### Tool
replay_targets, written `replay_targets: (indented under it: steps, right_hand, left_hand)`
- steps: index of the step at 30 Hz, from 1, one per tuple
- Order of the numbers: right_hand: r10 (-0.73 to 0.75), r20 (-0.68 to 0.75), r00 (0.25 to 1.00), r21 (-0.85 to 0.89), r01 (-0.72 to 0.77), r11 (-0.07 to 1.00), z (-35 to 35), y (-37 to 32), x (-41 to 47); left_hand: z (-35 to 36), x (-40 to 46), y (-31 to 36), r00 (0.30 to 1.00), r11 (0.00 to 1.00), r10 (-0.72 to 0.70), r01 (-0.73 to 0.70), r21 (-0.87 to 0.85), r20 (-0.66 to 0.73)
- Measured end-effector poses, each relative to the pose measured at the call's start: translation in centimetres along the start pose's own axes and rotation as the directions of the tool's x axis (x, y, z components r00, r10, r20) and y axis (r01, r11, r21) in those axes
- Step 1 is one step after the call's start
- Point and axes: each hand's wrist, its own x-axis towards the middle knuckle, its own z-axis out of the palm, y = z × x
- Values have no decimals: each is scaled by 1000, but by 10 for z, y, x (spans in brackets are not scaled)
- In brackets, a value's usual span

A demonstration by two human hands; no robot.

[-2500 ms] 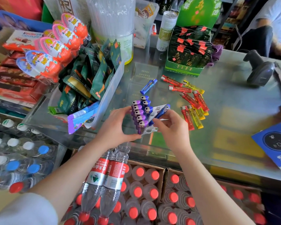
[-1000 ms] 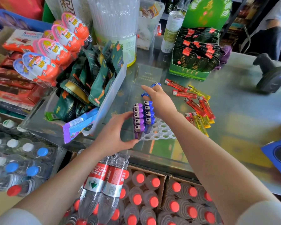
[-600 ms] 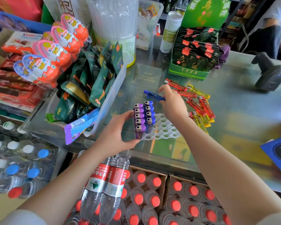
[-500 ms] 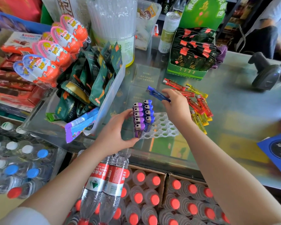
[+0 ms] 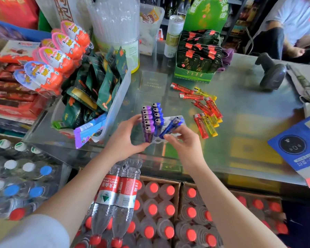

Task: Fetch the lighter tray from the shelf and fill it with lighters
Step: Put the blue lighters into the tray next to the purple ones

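Your left hand (image 5: 123,138) grips the lighter tray (image 5: 170,122) at its left edge. Your right hand (image 5: 185,143) pinches a blue lighter (image 5: 171,127), tilted over the tray's empty holes

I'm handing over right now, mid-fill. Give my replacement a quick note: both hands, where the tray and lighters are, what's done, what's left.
Left hand: grips the white lighter tray at its left edge, on the glass counter.
Right hand: pinches a blue lighter, tilted over the tray, not yet seated.
Done: tray fetched; a purple row and a blue row stand in it.
Left: seat this lighter, then load the red and yellow lighters lying loose to the right.
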Motion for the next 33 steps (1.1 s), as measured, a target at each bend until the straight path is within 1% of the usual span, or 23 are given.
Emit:
replay_targets:
  steps: [3,6,9,11,13,17,20,22,25,26,29,30,33]
  right_hand:
    - [-54,12,998,-171,55,984,6,-4,0]
    - [-143,57,988,-282,153,947,9,-7,-1]
    - [-199,62,978,-354,208,912,8,-6,1]
    - [-246,59,967,-375,250,893,8,-4,1]
    - [-289,90,953,-387,301,871,8,-1,2]
    - [-308,148,940,-467,341,816,5,7,4]
    - [-312,207,927,-560,374,739,4,3,7]
    - [-359,218,907,-611,414,675,7,-1,7]
    - [-382,188,905,-670,403,624,14,-2,2]
    - [-379,164,911,-672,384,633,15,0,1]
    - [-275,76,958,-599,265,756,16,3,0]
    - [-258,59,964,-584,243,775,17,3,0]
    - [-253,23,967,-618,213,757,20,5,-4]
  left_hand:
    - [0,0,0,1000,1000,6,-6,-13,-5]
    - [0,0,2,1000,1000,7,-7,-14,1]
    - [0,0,2,1000,1000,10,-10,-1,4]
    - [-1,0,0,1000,1000,-3,3,-10,14]
    - [0,0,-3,1000,1000,-9,9,-9,18]
    - [3,0,-8,999,999,-27,26,36,26]
    - [3,1,-9,999,999,-35,34,41,26]
    - [3,1,-7,1000,1000,-24,23,16,21]
    - [3,1,-6,1000,1000,-19,19,1,10]
    - [3,1,-5,1000,1000,-23,23,0,8]
    - [3,0,-6,999,1000,-30,30,3,11]
    - [3,1,-7,999,999,-34,33,11,14]
    - [5,1,-12,998,998,-52,52,23,31]
